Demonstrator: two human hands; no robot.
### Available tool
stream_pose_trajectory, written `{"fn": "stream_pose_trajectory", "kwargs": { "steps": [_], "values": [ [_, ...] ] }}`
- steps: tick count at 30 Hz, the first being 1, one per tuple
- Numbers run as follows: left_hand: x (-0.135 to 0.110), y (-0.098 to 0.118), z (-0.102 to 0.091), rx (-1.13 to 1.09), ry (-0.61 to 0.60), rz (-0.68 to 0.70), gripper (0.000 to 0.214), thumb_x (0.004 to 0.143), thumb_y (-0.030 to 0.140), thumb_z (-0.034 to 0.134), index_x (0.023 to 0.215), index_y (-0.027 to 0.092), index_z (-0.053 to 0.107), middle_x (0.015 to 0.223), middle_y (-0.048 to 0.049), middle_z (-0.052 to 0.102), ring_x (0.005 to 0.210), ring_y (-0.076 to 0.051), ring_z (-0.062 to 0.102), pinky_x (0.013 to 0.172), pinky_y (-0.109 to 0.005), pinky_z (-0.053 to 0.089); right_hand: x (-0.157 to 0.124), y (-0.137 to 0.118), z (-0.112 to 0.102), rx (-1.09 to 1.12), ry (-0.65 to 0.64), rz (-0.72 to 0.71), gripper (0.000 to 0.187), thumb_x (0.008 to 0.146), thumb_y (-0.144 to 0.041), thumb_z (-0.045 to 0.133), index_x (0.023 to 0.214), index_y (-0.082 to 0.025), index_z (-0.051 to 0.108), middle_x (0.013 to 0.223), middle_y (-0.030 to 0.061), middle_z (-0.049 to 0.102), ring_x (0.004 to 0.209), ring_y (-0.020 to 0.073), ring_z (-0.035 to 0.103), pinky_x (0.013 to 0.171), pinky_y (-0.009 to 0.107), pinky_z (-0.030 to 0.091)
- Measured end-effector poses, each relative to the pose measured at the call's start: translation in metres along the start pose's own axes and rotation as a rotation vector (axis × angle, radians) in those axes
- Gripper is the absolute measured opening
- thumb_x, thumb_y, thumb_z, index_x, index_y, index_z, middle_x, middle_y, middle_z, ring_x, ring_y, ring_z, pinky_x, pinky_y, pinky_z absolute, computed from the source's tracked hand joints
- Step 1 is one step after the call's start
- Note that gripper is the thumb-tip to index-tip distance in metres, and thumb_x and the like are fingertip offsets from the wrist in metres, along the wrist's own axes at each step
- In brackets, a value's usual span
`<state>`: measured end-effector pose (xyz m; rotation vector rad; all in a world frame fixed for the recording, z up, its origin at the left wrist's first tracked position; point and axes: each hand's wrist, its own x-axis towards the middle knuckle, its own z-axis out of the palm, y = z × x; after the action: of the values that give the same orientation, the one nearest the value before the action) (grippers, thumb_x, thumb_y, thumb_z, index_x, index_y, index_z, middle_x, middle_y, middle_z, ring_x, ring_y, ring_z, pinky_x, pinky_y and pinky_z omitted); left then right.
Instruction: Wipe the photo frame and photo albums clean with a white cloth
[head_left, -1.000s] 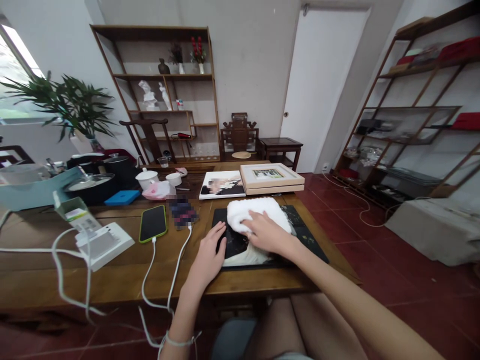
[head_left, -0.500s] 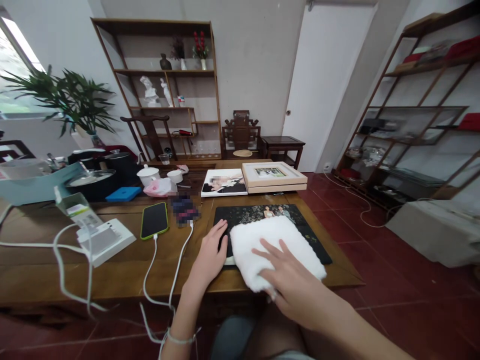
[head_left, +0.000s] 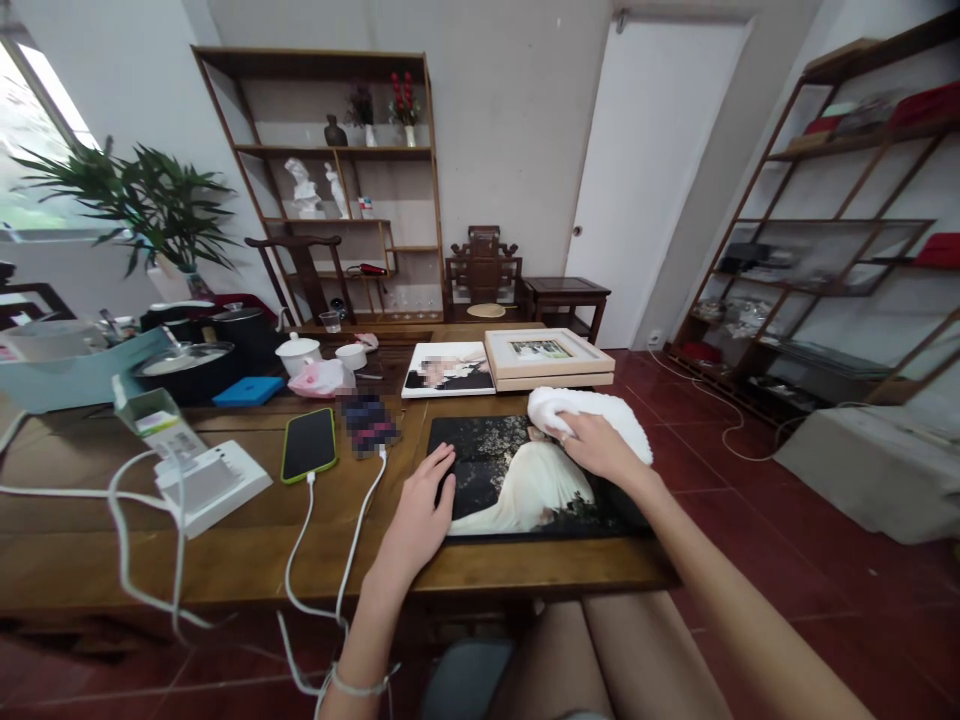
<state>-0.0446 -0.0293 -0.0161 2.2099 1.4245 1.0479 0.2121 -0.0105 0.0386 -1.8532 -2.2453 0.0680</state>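
A dark photo panel (head_left: 517, 490) with a pale gown pictured on it lies flat near the table's front edge. My left hand (head_left: 424, 500) rests on its left edge, fingers stretched out and holding nothing. At the panel's far right part, my right hand (head_left: 596, 445) has its fingers bent into a fluffy white cloth (head_left: 622, 412). The cloth is bunched and covers the panel's upper right corner. My right fingertips are partly sunk in the cloth.
Behind the panel lie a white-edged photo print (head_left: 450, 380) and stacked wooden picture frames (head_left: 551, 370). To the left are a charging phone (head_left: 309, 445), white cables (head_left: 296, 560), an open white box (head_left: 217, 490), a blue box (head_left: 247, 390) and a white teapot (head_left: 298, 350).
My right hand has moved the cloth away from me toward the panel's far right corner, uncovering the pictured gown. My left hand stays at the left edge.
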Motion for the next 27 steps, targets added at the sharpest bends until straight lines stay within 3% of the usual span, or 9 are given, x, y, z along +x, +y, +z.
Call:
{"fn": "stream_pose_trajectory", "kwargs": {
  "steps": [4, 8, 11, 14, 18, 22, 27],
  "values": [
    [-0.002, 0.007, -0.007, -0.064, 0.061, 0.050, 0.038, 0.091, 0.031, 0.040, 0.124, 0.018, 0.053, 0.137, -0.0101, 0.046, 0.128, -0.022, 0.041, 0.108, -0.043, 0.031, 0.004, -0.046, 0.010, 0.022, -0.006, -0.093, 0.033, 0.086, -0.019, 0.038, 0.111, -0.015, 0.059, 0.122, 0.0170, 0.057, 0.126, 0.0340, 0.036, 0.098, 0.058, 0.025],
    [-0.002, 0.009, -0.014, -0.132, 0.200, 0.094, 0.038, 0.093, 0.031, 0.037, 0.126, 0.018, 0.051, 0.137, -0.0095, 0.046, 0.129, -0.021, 0.040, 0.108, -0.042, 0.031, -0.034, -0.086, 0.016, 0.115, -0.078, -0.409, 0.031, 0.083, -0.019, 0.047, 0.110, -0.022, 0.061, 0.136, 0.0065, 0.048, 0.135, 0.0271, 0.023, 0.108, 0.054, 0.011],
    [-0.001, 0.009, -0.013, -0.128, 0.226, 0.094, 0.039, 0.094, 0.030, 0.034, 0.126, 0.016, 0.051, 0.135, -0.0109, 0.048, 0.127, -0.020, 0.042, 0.107, -0.040, 0.032, -0.070, -0.091, 0.013, 0.211, -0.138, -0.606, 0.027, 0.081, -0.017, 0.049, 0.103, -0.022, 0.064, 0.140, 0.0035, 0.044, 0.137, 0.0259, 0.016, 0.109, 0.053, 0.004],
    [0.000, 0.008, -0.008, -0.060, 0.218, 0.091, 0.038, 0.092, 0.029, 0.039, 0.125, 0.014, 0.052, 0.134, -0.0120, 0.049, 0.126, -0.021, 0.043, 0.107, -0.039, 0.034, -0.093, -0.079, 0.005, 0.246, -0.165, -0.570, 0.031, 0.078, -0.012, 0.048, 0.103, -0.023, 0.063, 0.135, 0.0028, 0.049, 0.136, 0.0218, 0.020, 0.111, 0.048, 0.006],
    [0.000, 0.005, -0.002, 0.018, 0.173, 0.116, 0.036, 0.089, 0.027, 0.045, 0.121, 0.013, 0.056, 0.128, -0.0121, 0.055, 0.120, -0.022, 0.050, 0.104, -0.038, 0.039, -0.096, -0.052, -0.004, 0.183, -0.141, -0.344, 0.030, 0.084, -0.017, 0.043, 0.109, -0.018, 0.060, 0.136, 0.0126, 0.047, 0.132, 0.0243, 0.031, 0.108, 0.046, 0.020],
    [0.000, 0.003, -0.001, 0.005, 0.110, 0.125, 0.030, 0.089, 0.025, 0.046, 0.109, 0.014, 0.065, 0.116, -0.0108, 0.065, 0.110, -0.022, 0.060, 0.099, -0.037, 0.045, -0.066, -0.031, -0.003, 0.124, -0.054, -0.180, 0.029, 0.090, -0.023, 0.036, 0.104, -0.016, 0.060, 0.129, 0.0159, 0.052, 0.121, 0.0302, 0.043, 0.098, 0.048, 0.031],
    [-0.001, 0.002, -0.001, -0.006, 0.084, 0.133, 0.026, 0.087, 0.024, 0.049, 0.099, 0.014, 0.070, 0.106, -0.0104, 0.070, 0.105, -0.023, 0.063, 0.095, -0.038, 0.049, -0.003, -0.041, -0.001, 0.151, -0.025, -0.222, 0.031, 0.093, -0.026, 0.033, 0.101, -0.019, 0.061, 0.108, 0.0108, 0.064, 0.100, 0.0270, 0.055, 0.085, 0.040, 0.039]
  ]
}}
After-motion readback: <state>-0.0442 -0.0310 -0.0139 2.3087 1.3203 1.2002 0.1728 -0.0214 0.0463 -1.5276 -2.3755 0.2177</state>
